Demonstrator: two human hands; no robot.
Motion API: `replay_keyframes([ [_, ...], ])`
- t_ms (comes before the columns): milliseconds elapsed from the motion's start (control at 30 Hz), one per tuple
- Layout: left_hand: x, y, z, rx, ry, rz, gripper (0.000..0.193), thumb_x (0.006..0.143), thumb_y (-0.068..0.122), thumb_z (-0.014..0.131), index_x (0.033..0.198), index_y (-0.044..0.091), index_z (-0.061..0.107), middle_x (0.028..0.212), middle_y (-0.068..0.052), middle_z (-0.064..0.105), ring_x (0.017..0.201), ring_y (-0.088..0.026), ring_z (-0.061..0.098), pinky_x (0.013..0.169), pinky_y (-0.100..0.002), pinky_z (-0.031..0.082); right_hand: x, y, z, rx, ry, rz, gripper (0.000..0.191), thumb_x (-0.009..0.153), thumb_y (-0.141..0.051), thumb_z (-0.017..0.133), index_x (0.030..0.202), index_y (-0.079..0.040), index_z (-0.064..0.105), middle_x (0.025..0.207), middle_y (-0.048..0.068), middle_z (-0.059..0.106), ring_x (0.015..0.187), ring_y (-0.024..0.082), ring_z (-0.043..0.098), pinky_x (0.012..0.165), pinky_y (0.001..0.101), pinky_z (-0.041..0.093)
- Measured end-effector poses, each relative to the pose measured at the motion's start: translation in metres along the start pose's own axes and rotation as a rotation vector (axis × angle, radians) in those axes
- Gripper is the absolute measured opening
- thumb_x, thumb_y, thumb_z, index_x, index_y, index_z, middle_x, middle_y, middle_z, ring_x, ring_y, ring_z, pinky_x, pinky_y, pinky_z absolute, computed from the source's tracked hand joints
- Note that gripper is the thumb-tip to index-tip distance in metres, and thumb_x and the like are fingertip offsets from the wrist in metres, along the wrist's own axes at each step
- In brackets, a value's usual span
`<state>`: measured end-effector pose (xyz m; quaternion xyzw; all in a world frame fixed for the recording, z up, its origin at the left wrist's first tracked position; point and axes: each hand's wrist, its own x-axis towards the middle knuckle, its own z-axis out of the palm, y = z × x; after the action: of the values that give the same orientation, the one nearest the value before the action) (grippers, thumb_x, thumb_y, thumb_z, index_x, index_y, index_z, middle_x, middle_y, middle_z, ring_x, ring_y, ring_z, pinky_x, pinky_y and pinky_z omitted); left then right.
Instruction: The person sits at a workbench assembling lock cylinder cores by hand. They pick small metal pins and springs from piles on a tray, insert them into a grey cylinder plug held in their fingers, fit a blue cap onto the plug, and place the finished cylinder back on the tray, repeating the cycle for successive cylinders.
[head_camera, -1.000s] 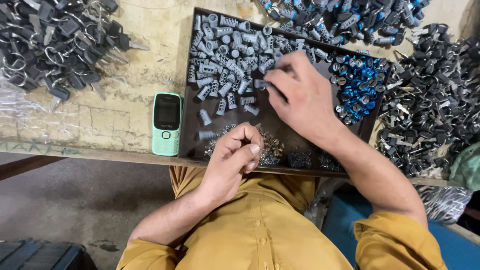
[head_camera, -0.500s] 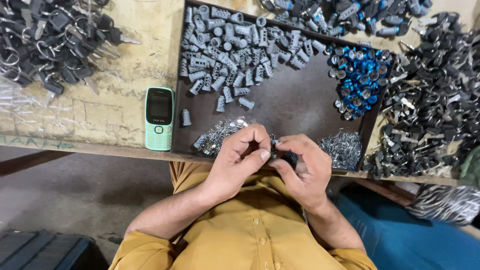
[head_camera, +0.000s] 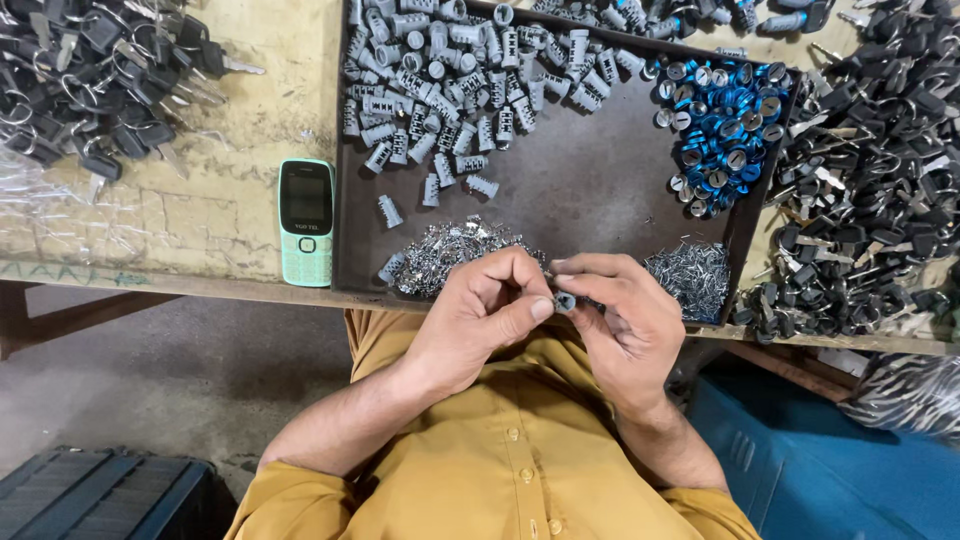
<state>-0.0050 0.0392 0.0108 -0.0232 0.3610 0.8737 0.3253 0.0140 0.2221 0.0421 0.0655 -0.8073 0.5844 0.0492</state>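
Now I see both hands meeting over the near edge of the dark tray (head_camera: 610, 190): right hand (head_camera: 625, 320) pinches a small grey cylinder (head_camera: 564, 300), left hand (head_camera: 480, 315) closes on it too. Many grey cylinders (head_camera: 450, 90) wait untouched.

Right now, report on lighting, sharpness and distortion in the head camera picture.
Head view: soft, even light, no strong glare; left hand, right hand and small grey cylinder sharp; wide lens bends the table edge; dark tray stays readable.
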Motion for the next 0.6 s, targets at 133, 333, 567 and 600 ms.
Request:
replay_keyframes([
  [133,0.003,0.000,0.003,0.098,-0.008,0.080,0.012,0.100,0.005,0.067,0.095,0.005,0.056,0.090,0.004,0.051,0.079,-0.003,0.043,0.068,-0.022,0.037,-0.001,-0.002,-0.003,-0.092,0.008,-0.069,0.025,0.087,0.011,0.075,0.108,-0.001,0.072,0.108,0.014,0.072,0.094,0.019,0.073,0.081,0.0258,0.058],
  [333,0.007,0.002,0.003,0.066,-0.045,0.051,0.015,0.095,-0.003,0.066,0.092,0.005,0.054,0.091,0.004,0.048,0.079,-0.003,0.041,0.072,-0.022,0.037,0.002,-0.003,-0.008,-0.123,-0.018,-0.092,0.027,0.085,0.011,0.077,0.108,-0.003,0.073,0.105,0.013,0.072,0.090,0.019,0.072,0.077,0.0267,0.058],
  [567,0.009,-0.004,0.014,0.563,0.143,0.331,0.021,0.086,-0.004,0.069,0.087,0.006,0.050,0.081,0.006,0.049,0.068,-0.002,0.042,0.059,-0.020,0.036,0.004,-0.006,-0.010,-0.295,-0.020,-0.201,0.030,0.081,0.013,0.077,0.105,-0.003,0.074,0.099,0.011,0.070,0.083,0.021,0.068,0.073,0.0288,0.055],
  [600,0.010,-0.004,0.015,0.656,0.171,0.416,0.022,0.085,-0.004,0.070,0.087,0.005,0.050,0.080,0.006,0.050,0.067,-0.002,0.043,0.058,-0.020,0.036,0.004,-0.005,-0.011,-0.290,-0.027,-0.191,0.030,0.080,0.013,0.077,0.105,-0.003,0.074,0.099,0.011,0.071,0.083,0.021,0.068,0.073,0.0287,0.055],
])
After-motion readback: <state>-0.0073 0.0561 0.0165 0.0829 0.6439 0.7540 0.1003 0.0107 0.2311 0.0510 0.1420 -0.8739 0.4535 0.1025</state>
